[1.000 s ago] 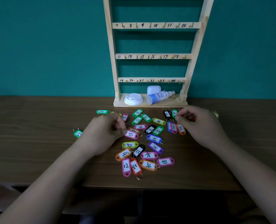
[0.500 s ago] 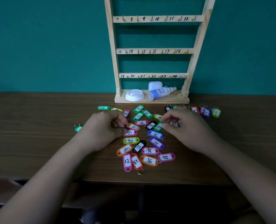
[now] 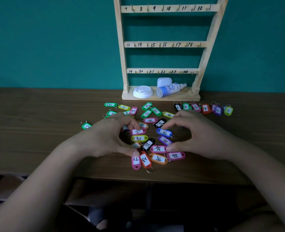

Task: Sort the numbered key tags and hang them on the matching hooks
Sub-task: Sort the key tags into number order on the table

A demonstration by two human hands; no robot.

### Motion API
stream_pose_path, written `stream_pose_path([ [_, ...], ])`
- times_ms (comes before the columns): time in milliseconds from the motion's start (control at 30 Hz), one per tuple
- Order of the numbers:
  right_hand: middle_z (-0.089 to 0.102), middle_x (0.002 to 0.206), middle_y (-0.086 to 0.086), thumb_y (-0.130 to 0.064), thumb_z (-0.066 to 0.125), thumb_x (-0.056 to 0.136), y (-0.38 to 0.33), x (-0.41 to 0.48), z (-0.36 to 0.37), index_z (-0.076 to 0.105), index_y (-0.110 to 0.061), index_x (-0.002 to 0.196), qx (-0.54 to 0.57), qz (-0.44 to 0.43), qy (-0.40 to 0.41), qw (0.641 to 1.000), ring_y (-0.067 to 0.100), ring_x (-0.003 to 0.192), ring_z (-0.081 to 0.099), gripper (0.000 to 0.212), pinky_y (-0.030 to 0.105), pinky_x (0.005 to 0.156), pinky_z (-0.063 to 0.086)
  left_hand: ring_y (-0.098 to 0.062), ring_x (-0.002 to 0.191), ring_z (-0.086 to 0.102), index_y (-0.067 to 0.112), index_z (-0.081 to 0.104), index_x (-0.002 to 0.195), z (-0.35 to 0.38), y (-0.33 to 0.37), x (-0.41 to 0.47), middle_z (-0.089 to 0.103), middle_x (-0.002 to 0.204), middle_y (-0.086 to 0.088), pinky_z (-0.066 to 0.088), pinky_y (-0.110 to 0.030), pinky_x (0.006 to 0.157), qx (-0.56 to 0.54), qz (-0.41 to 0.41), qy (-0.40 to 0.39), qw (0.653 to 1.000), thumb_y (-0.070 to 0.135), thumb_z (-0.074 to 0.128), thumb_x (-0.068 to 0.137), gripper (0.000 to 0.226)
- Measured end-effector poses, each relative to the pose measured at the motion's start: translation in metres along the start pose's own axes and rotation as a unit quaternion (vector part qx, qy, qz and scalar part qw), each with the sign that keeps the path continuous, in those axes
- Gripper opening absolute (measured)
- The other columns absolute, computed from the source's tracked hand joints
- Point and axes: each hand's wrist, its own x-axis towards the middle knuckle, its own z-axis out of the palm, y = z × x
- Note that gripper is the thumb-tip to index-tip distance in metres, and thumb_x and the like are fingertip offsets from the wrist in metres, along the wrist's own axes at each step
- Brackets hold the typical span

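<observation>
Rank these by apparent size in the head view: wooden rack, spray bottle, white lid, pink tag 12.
1. wooden rack
2. spray bottle
3. white lid
4. pink tag 12; nearer the camera, so likely even smaller in reality.

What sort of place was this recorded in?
Likely a staged indoor tabletop setup: a brown wooden table against a plain teal wall, a small wooden rack with handwritten hook numbers, and loose coloured key tags spread before it.

A teal wall (image 3: 55,39) rose beyond the left hand (image 3: 103,138); a brown wooden table (image 3: 29,131) lay under it, dark below; the light was dim.
</observation>
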Motion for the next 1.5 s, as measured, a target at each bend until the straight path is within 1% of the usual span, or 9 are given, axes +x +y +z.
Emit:
stream_pose_path([
  [167,0.048,0.123,-0.03,-0.073,0.082,0.071,0.001,0.0,-0.001,0.061,-0.057,0.129,-0.007,0.001,-0.007,1.0,-0.001,0.123,0.045,0.063,0.037,0.1,0.044,0.007,0.11,0.05,0.052,0.057,0.123,-0.005,-0.002,-0.002,0.052,0.119,0.023,0.044,-0.018,0.093,0.026,-0.002,-0.012,1.0,0.061,0.095,0.058,0.076],
  [267,0.052,0.12,-0.03,-0.066,0.075,0.082,0.002,-0.001,-0.005,0.064,-0.052,0.127,0.0,-0.002,0.052,0.999,-0.012,0.117,0.046,0.048,0.024,0.092,0.042,0.002,0.107,0.056,0.047,0.063,0.116,-0.009,-0.003,-0.002,0.058,0.114,0.02,0.046,-0.02,0.086,-0.017,-0.003,0.037,0.999,0.061,0.091,0.065,0.06],
  [467,0.059,0.111,-0.022,-0.043,0.071,0.096,0.011,0.013,-0.002,0.071,-0.039,0.12,-0.019,0.034,0.157,0.987,-0.005,0.109,0.052,0.024,0.015,0.084,0.039,-0.001,0.097,0.063,0.04,0.069,0.1,-0.009,-0.009,0.01,0.069,0.099,0.023,0.05,-0.027,0.084,-0.017,-0.025,0.16,0.987,0.053,0.079,0.085,0.022],
  [633,0.06,0.108,-0.019,-0.034,0.074,0.097,0.018,0.025,0.003,0.073,-0.035,0.115,-0.028,0.051,0.186,0.981,0.001,0.104,0.054,0.018,0.019,0.084,0.043,0.007,0.073,0.062,0.037,0.07,0.098,-0.006,-0.015,0.024,0.072,0.093,0.019,0.049,-0.024,0.071,-0.014,-0.058,0.189,0.98,0.036,0.076,0.093,0.008],
  [867,0.063,0.11,-0.015,-0.028,0.074,0.097,0.019,0.039,0.008,0.075,-0.032,0.112,-0.026,0.045,0.193,0.98,0.001,0.104,0.057,0.016,0.02,0.086,0.045,-0.005,0.099,0.06,0.03,0.074,0.109,-0.013,-0.033,0.035,0.07,0.106,0.017,0.042,-0.022,0.084,0.032,-0.101,0.247,0.963,0.011,0.06,0.102,0.025],
  [1033,0.063,0.107,-0.015,-0.031,0.073,0.096,0.018,0.046,0.013,0.074,-0.034,0.11,-0.022,0.023,0.189,0.981,0.005,0.104,0.057,0.014,0.036,0.092,0.05,0.002,0.095,0.062,0.036,0.074,0.106,-0.024,-0.05,0.034,0.069,0.104,0.02,0.045,-0.018,0.079,0.018,-0.103,0.232,0.967,0.018,0.068,0.099,0.02],
  [1133,0.062,0.107,-0.017,-0.033,0.072,0.097,0.018,0.049,0.017,0.074,-0.036,0.112,-0.024,0.011,0.181,0.983,0.006,0.107,0.056,0.015,0.038,0.096,0.048,-0.005,0.105,0.057,0.038,0.074,0.106,-0.017,-0.051,0.036,0.064,0.109,0.018,0.045,-0.026,0.09,0.033,-0.077,0.204,0.975,0.03,0.076,0.094,0.014],
  [1400,0.06,0.11,-0.022,-0.034,0.072,0.097,0.009,0.052,0.023,0.074,-0.035,0.113,-0.021,-0.006,0.172,0.985,0.001,0.114,0.052,0.016,0.025,0.093,0.037,-0.009,0.11,0.049,0.038,0.073,0.102,-0.013,-0.046,0.044,0.055,0.111,0.014,0.036,-0.028,0.086,0.076,-0.1,0.181,0.975,0.041,0.079,0.091,0.013],
  [1500,0.06,0.113,-0.021,-0.032,0.072,0.098,0.007,0.051,0.023,0.074,-0.034,0.114,-0.02,-0.001,0.168,0.986,-0.002,0.114,0.049,0.016,0.009,0.09,0.031,-0.01,0.11,0.05,0.04,0.07,0.1,-0.012,-0.048,0.044,0.057,0.114,0.014,0.039,-0.029,0.087,0.075,-0.111,0.178,0.975,0.04,0.08,0.09,0.015],
])
